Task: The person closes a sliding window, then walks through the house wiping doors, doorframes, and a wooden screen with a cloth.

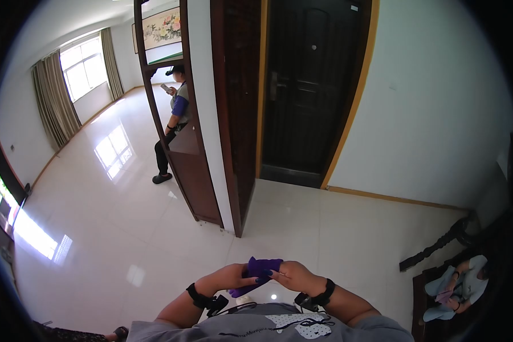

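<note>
In front of my chest, both hands grip a folded purple cloth [263,265]. My left hand [240,277] closes on its left side, thumb pressed on the near face. On the opposite side, my right hand [291,276] holds it the same way, and the two thumbs come close together near the middle. A lower flap of the fabric hangs out beneath my left thumb. The other fingers are mostly hidden behind the cloth. Dark straps with small devices sit around both my wrists.
A dark wooden partition [196,182] stands ahead, beside a dark door [316,91]. Behind the partition, a person [179,105] holds a phone-like object. Another person [467,285] sits at the lower right with a pinkish cloth [443,296]. Glossy tiles [114,228] cover the floor.
</note>
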{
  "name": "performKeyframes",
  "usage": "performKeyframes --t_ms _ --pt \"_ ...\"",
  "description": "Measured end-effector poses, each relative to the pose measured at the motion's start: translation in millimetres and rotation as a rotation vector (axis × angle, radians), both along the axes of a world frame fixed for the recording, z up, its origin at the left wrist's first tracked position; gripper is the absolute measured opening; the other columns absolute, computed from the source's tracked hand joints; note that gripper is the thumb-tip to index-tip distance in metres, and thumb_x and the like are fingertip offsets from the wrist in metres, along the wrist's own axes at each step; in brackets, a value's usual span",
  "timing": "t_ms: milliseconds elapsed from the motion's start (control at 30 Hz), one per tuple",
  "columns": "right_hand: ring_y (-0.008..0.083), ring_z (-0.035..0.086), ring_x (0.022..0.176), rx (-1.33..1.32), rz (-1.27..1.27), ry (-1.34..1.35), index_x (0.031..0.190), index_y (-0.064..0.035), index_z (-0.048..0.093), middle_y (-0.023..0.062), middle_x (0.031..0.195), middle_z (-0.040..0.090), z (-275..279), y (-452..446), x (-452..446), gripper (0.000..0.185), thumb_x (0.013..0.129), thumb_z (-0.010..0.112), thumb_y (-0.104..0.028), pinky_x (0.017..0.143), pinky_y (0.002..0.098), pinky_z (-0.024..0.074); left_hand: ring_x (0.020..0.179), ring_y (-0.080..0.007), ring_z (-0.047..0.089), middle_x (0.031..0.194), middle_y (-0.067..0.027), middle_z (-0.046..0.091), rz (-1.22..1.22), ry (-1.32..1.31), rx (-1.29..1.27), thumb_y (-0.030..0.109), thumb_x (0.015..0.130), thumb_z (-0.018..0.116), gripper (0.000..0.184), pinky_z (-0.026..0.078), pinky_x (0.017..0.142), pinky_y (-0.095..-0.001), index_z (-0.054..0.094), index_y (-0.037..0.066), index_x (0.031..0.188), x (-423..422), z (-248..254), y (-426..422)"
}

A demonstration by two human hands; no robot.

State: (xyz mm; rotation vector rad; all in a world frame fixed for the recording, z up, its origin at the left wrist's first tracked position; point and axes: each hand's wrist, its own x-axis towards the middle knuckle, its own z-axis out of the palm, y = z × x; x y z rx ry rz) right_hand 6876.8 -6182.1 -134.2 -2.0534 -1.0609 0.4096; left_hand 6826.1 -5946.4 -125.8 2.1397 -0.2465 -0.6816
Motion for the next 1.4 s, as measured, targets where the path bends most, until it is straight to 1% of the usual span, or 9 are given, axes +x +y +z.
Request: performKeyframes --t_ms 433,600,700,900,1033,1100,1167,1200,1400 --pt "0.0302 0.061 0.069 0.458 -0.137 0.053 0.093 -0.0010 0.063 0.0138 0.074 0.063 -28.9 -0.4 245.7 0.021 0.097 0.050 -0.018 0.066 0.0352 0.0486 0.077 -0.0344 0.062 0.080 -0.0163 0.065 0.272 -0.179 0.065 0.034 0.084 0.065 0.028 0.048 0.070 -0.0426 0.066 0.006 0.086 180.5 -23.1 59.6" --pt "0.0328 0.058 0.061 0.158 -0.056 -0.013 0.078 -0.0020 0.062 0.0158 0.067 0.061 -2.1 17.4 367.5 0.030 0.095 0.054 -0.025 0.058 0.0387 0.0458 0.077 -0.0348 0.061 0.076 -0.0161 0.062 0.280 -0.428 0.363 0.034 0.081 0.067 0.030 0.048 0.069 -0.0441 0.065 0.004 0.079 266.0 -8.0 75.0" --pt "0.0129 0.056 0.059 0.003 0.022 0.141 0.087 -0.0015 0.059 0.0032 0.063 0.057 -14.6 21.0 416.9 0.028 0.099 0.049 -0.024 0.059 0.0283 0.0479 0.075 -0.0346 0.061 0.074 -0.0148 0.062 0.307 -0.567 0.490 0.037 0.079 0.068 0.032 0.048 0.067 -0.0441 0.066 0.005 0.078 302.8 -3.7 85.6" --pt "0.0080 0.051 0.053 -0.115 0.049 0.417 0.086 -0.0037 0.058 0.0015 0.064 0.058 -20.9 45.9 457.4 0.031 0.102 0.044 -0.027 0.051 0.0227 0.0431 0.065 -0.0339 0.061 0.069 -0.0141 0.064 0.343 -0.433 0.537 0.032 0.078 0.069 0.026 0.050 0.062 -0.0402 0.069 0.005 0.078 318.5 -4.7 116.2" --pt "0.0099 0.055 0.054 0.128 0.054 0.658 0.095 -0.0025 0.055 0.0057 0.069 0.064 -17.9 85.0 471.0 0.031 0.103 0.038 -0.027 0.053 0.0229 0.0462 0.060 -0.0254 0.065 0.070 -0.0136 0.066 0.633 -0.385 0.033 0.012 0.076 0.071 0.014 0.051 0.059 -0.0318 0.071 0.005 0.088 336.9 0.0 149.0" --pt "0.0139 0.060 0.064 0.318 0.071 0.662 0.105 -0.0007 0.053 0.0094 0.082 0.066 -12.9 109.9 473.6 0.031 0.104 0.036 -0.027 0.063 0.0256 0.0490 0.060 -0.0228 0.066 0.068 -0.0131 0.066 0.768 -0.429 -0.371 0.005 0.075 0.070 0.015 0.052 0.059 -0.0300 0.069 0.000 0.090 351.6 16.5 156.2" --pt "0.0179 0.065 0.073 0.506 0.100 0.628 0.115 0.0011 0.051 0.0131 0.095 0.068 1.2 137.3 489.7 0.034 0.104 0.035 -0.026 0.073 0.0283 0.0518 0.068 -0.0230 0.068 0.078 -0.0135 0.068 0.719 -0.731 -0.235 0.004 0.075 0.068 0.026 0.053 0.064 -0.0308 0.066 0.000 0.101 367.7 33.4 173.1" --pt "0.0220 0.063 0.101 0.549 0.166 0.658 0.130 0.0003 0.044 0.0162 0.118 0.061 15.9 147.5 494.8 0.036 0.104 0.034 -0.022 0.092 0.0346 0.0469 0.070 -0.0230 0.068 0.080 -0.0135 0.068 0.686 -0.910 -0.204 0.004 0.075 0.068 0.029 0.053 0.065 -0.0306 0.065 0.000 0.104 373.0 52.2 176.9" --pt "0.0270 0.038 0.132 0.828 0.107 -0.103 0.143 0.0017 0.028 0.0174 0.144 0.037 85.8 232.5 480.5 0.052 0.097 0.044 -0.018 0.109 0.0384 0.0283 0.102 -0.0420 0.057 0.112 -0.0202 0.060 0.420 -1.507 -0.004 0.021 0.071 0.072 0.051 0.043 0.091 -0.0503 0.059 0.009 0.119 425.2 88.9 207.3"
